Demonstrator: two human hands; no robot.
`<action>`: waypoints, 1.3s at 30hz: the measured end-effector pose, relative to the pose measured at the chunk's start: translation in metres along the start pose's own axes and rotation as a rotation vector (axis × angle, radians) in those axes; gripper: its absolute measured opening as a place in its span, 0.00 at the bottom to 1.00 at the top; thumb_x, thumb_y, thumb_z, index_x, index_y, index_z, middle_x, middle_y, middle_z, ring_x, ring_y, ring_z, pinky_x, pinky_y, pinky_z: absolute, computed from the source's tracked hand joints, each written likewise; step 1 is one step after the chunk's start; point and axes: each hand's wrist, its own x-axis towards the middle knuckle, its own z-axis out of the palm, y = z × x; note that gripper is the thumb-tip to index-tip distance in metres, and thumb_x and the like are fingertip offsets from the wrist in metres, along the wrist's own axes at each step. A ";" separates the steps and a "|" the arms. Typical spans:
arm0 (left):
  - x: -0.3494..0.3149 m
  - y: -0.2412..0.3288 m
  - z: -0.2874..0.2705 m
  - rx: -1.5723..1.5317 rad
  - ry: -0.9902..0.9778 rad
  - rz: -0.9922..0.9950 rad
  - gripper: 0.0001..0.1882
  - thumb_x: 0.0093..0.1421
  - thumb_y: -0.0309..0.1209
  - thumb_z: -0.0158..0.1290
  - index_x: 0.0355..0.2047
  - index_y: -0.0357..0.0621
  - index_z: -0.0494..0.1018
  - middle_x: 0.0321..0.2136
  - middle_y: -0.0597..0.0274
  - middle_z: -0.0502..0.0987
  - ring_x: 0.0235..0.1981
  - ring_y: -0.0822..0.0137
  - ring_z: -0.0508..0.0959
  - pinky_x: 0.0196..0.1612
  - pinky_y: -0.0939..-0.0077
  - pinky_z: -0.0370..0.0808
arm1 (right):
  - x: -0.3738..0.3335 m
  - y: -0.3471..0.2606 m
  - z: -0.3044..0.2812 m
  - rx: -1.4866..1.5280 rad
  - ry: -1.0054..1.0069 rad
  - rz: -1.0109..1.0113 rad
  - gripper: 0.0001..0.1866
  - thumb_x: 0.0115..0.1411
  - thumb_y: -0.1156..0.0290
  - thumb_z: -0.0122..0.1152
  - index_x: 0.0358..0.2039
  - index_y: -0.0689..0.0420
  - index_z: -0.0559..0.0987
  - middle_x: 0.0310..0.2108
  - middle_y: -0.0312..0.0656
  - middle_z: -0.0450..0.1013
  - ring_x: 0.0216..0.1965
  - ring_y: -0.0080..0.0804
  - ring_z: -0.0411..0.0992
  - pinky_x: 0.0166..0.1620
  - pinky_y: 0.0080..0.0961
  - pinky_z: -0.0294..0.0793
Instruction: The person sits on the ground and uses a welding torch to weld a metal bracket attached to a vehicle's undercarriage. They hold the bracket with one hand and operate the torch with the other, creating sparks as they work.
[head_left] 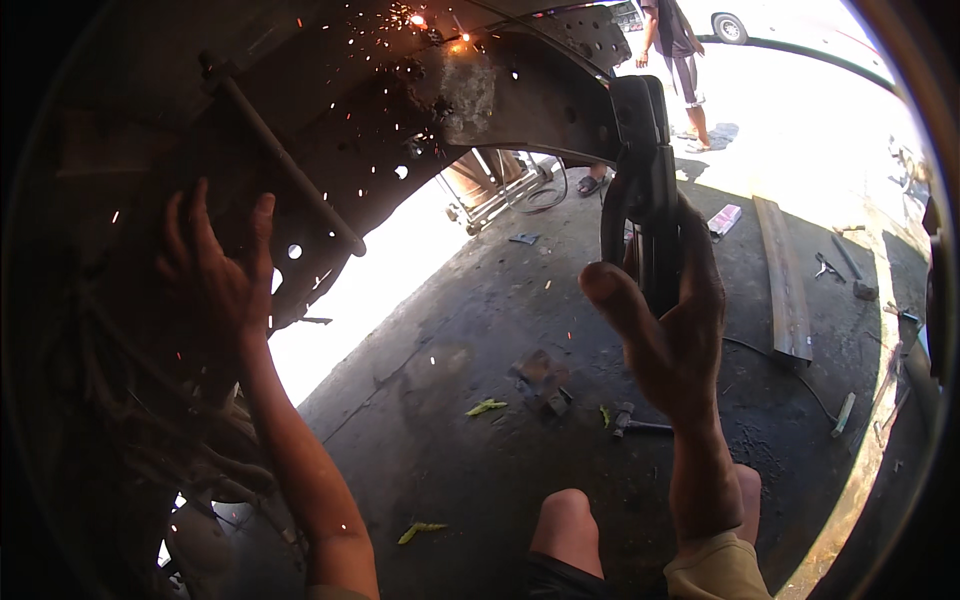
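My right hand (665, 345) is wrapped around the handles of a dark plier-shaped clamp (642, 130), held upright. Its upper end overlaps the right edge of a dark, curved metal frame (540, 95); whether they touch I cannot tell. Orange sparks (417, 20) fly from a bright spot on the frame at the top, and their source is unclear. On the left, my left hand (225, 270) is raised with fingers spread before a shadowed metal panel, holding nothing visible. A slanting metal rod (290, 165) stands out from that panel beside the fingers.
A hammer (645, 425) lies on the concrete floor near my knees. Farther right are a long metal strip (783, 280), a pink box (724, 220) and several loose tools. A wheeled cart (500, 190) and another person (683, 75) stand beyond the frame.
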 end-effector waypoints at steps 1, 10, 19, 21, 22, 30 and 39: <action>0.000 -0.002 0.001 0.004 0.007 0.008 0.43 0.60 0.73 0.56 0.68 0.64 0.72 0.70 0.58 0.67 0.64 0.40 0.70 0.65 0.39 0.65 | -0.001 0.000 0.001 0.004 -0.011 0.004 0.44 0.57 0.52 0.82 0.66 0.59 0.71 0.48 0.44 0.80 0.44 0.28 0.77 0.48 0.31 0.78; 0.003 0.002 0.001 0.009 0.007 -0.003 0.44 0.59 0.73 0.56 0.67 0.61 0.73 0.70 0.56 0.67 0.64 0.40 0.69 0.66 0.39 0.64 | 0.006 0.002 0.010 0.004 -0.082 -0.015 0.46 0.58 0.53 0.82 0.68 0.60 0.68 0.56 0.52 0.79 0.57 0.39 0.79 0.58 0.38 0.77; 0.002 0.001 0.001 -0.007 -0.013 -0.017 0.45 0.59 0.74 0.55 0.68 0.61 0.73 0.70 0.56 0.67 0.65 0.41 0.69 0.67 0.41 0.64 | 0.008 0.002 0.012 -0.009 -0.100 0.003 0.46 0.58 0.53 0.81 0.69 0.59 0.67 0.56 0.52 0.79 0.55 0.39 0.80 0.55 0.38 0.79; 0.001 0.001 0.000 0.004 -0.015 -0.015 0.45 0.59 0.74 0.55 0.68 0.61 0.72 0.71 0.57 0.67 0.66 0.42 0.69 0.67 0.41 0.64 | 0.008 0.001 0.014 -0.020 -0.103 0.002 0.46 0.58 0.53 0.81 0.69 0.59 0.67 0.56 0.52 0.80 0.54 0.39 0.80 0.54 0.37 0.79; 0.001 0.000 0.000 0.018 -0.013 -0.011 0.45 0.59 0.74 0.55 0.68 0.61 0.72 0.71 0.57 0.67 0.66 0.42 0.69 0.67 0.42 0.64 | 0.008 0.001 0.014 -0.024 -0.105 0.004 0.46 0.58 0.53 0.81 0.68 0.59 0.67 0.56 0.51 0.80 0.53 0.39 0.80 0.54 0.37 0.79; 0.002 0.005 -0.004 0.041 -0.029 -0.024 0.44 0.60 0.73 0.55 0.68 0.61 0.73 0.70 0.57 0.67 0.66 0.43 0.69 0.67 0.42 0.64 | 0.006 0.001 0.014 -0.040 -0.106 0.004 0.45 0.58 0.52 0.81 0.67 0.58 0.68 0.51 0.47 0.81 0.46 0.31 0.80 0.47 0.33 0.80; 0.005 -0.008 0.010 -0.027 0.110 0.105 0.45 0.60 0.74 0.54 0.68 0.61 0.72 0.71 0.55 0.66 0.67 0.42 0.68 0.69 0.40 0.60 | 0.008 0.002 0.015 0.003 -0.075 -0.049 0.45 0.57 0.49 0.81 0.67 0.57 0.69 0.43 0.39 0.80 0.35 0.22 0.73 0.41 0.27 0.76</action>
